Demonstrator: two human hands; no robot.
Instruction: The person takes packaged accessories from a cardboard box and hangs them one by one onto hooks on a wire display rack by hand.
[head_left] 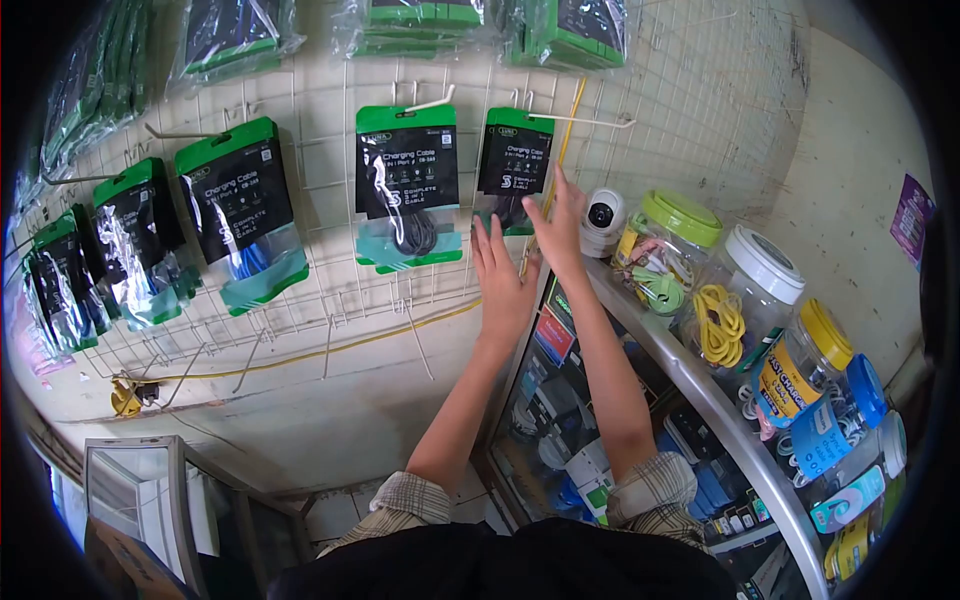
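A black and green charging cable pack (pixel 515 160) hangs on a wire hook at the right end of the row. My left hand (pixel 505 275) is open at its lower edge, fingers spread and pointing up. My right hand (pixel 560 222) is raised at the pack's right edge, index finger stretched upward and fingers apart. Just to the left hangs another charging cable pack (pixel 407 165) with a coiled dark cable showing in its clear lower part. Neither hand touches that one.
More packs (pixel 240 205) hang leftward on the wire grid (pixel 320 130), with bagged packs above. Bare hooks stick out below. On the right, a glass counter (pixel 700 385) carries a white camera (pixel 601 220) and several jars (pixel 750 275). A glass cabinet (pixel 180 480) stands lower left.
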